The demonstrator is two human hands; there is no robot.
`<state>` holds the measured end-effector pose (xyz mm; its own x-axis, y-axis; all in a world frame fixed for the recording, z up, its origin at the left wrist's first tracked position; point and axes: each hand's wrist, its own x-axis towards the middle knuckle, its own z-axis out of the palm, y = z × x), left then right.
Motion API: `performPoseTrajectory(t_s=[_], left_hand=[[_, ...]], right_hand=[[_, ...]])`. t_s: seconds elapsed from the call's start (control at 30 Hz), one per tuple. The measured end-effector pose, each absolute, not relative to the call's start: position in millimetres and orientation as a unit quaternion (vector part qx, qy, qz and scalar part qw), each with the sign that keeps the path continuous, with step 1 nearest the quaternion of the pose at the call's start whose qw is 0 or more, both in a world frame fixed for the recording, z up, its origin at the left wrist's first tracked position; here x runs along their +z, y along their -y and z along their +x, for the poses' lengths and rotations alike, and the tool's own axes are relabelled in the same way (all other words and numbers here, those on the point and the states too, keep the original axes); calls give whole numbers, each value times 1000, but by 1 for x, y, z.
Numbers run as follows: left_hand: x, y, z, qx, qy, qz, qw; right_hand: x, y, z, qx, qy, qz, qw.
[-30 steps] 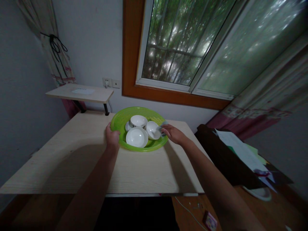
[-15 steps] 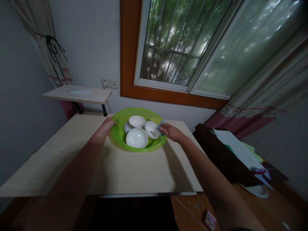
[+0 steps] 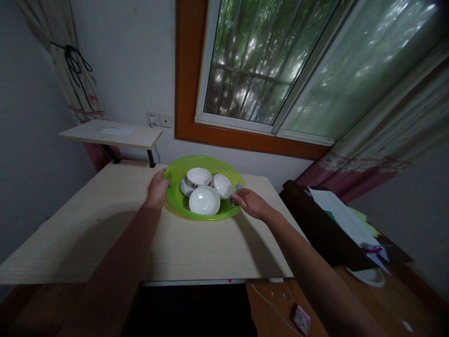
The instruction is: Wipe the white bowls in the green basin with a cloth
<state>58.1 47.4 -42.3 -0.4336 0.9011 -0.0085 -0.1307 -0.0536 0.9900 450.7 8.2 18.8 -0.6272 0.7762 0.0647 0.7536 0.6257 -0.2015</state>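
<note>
Head view: the near bowl (image 3: 204, 201) had slid right, seemingly loose; left grip (image 3: 159, 187) held the green basin (image 3: 175, 194), right grip (image 3: 249, 202) a greyish item (image 3: 233, 200).

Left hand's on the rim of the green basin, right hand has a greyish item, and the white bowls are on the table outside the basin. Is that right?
Not quite: the white bowls are inside the green basin, not outside on the table, as the head view shows. The left hand on the rim and the right hand with a greyish item are correct.
</note>
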Motion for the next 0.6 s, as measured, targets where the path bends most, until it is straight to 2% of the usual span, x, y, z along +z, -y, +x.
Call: performPoseTrajectory(t_s=[0.2, 0.43, 0.6], left_hand=[[-42, -41, 62, 632, -559, 345, 411], [-39, -42, 60, 621, -562, 349, 421], [-41, -43, 62, 630, -564, 343, 409]], right_hand=[[23, -18, 460, 102, 904, -411, 55], [28, -63, 463, 69, 899, -430, 50], [29, -62, 456, 56, 895, -441, 47]])
